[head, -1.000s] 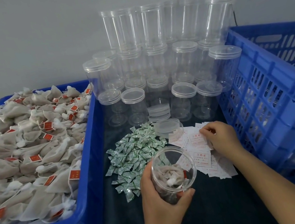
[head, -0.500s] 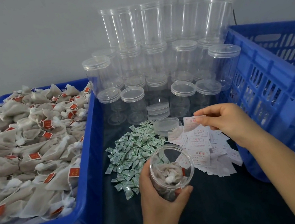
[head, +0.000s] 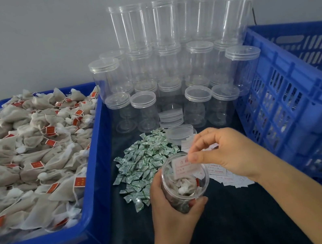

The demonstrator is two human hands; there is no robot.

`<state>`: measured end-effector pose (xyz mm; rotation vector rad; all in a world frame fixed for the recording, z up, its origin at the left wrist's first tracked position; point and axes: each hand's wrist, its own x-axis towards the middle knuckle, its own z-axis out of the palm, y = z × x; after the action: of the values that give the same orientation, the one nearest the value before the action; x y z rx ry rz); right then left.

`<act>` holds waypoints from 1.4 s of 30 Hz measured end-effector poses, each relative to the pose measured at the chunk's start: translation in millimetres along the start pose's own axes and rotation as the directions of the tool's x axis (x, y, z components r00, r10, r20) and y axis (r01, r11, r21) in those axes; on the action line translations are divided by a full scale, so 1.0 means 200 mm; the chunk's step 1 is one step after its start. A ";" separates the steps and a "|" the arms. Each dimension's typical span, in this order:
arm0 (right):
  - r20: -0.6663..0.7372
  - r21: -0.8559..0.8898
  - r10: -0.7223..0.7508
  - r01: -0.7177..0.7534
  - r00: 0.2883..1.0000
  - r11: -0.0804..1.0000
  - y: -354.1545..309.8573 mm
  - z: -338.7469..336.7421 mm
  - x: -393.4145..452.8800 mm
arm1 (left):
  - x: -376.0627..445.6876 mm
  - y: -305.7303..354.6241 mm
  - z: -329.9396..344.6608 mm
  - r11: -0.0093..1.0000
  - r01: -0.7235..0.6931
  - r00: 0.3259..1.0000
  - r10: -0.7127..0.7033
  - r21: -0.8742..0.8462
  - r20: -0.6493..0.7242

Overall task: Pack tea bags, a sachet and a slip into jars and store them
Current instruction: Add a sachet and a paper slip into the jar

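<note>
So the slip [head: 184, 165] is at the jar [head: 184, 184] now. A second ago our right hand [head: 223, 154] was down on the pile of slips [head: 226, 174] picking one loose, then it lifted with the paper pinched, and now it's over the jar mouth with the slip standing half inside the rim, thumb and forefinger pinching its top edge. Our left hand [head: 170, 209] hasn't budged, wrapped round the jar body and tipping the opening toward us just above the dark table [head: 227, 228].

Tea bags are already in the jar, so the way we read it, the slip step is basically landing; a sachet may be in there too, can't tell through the plastic. Next up is probably letting go, then the loose lid [head: 180, 132] sitting just behind our right hand.

Around that: the green sachets [head: 141, 163] heaped left of the jar, the blue tub of tea bags [head: 29, 156] on the far left, empty jars [head: 168, 67] stacked at the back, and the blue crate [head: 302, 108] on the right for storing.
</note>
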<state>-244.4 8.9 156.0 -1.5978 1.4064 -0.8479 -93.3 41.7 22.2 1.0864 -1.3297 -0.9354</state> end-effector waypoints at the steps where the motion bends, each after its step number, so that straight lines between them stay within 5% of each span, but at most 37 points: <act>1: -0.011 -0.023 0.014 -0.015 1.000 1.000 0.01 0.02 0.00 | 0.00 0.00 0.00 1.000 0.003 1.000 -0.003 0.001 0.000; 6: 0.025 -0.066 0.059 -0.057 0.998 0.996 0.05 0.07 0.00 | 0.00 -0.01 -0.01 1.000 0.012 1.000 -0.013 0.007 0.009; 13: 0.091 -0.388 0.078 -0.037 0.993 0.921 0.04 0.08 0.05 | 0.01 -0.02 -0.01 0.999 0.029 1.000 -0.029 0.028 0.009; 22: 0.058 -0.738 0.064 -0.001 0.996 0.674 0.02 0.17 0.06 | 0.01 -0.02 -0.01 0.999 0.023 1.000 -0.023 0.040 0.005; 33: 0.063 -0.761 0.066 0.005 0.996 0.648 0.03 0.17 0.06 | 0.01 -0.03 -0.01 0.999 0.039 0.999 -0.040 0.034 0.027; 42: 0.037 -0.517 -0.175 0.169 0.984 0.839 -0.02 0.05 0.02 | 0.01 -0.04 -0.01 0.998 0.020 1.000 -0.020 0.062 0.006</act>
<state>-233.8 5.6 155.6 -2.1582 1.6072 -0.6001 -90.0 38.1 16.0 1.1465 -1.3630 -0.9188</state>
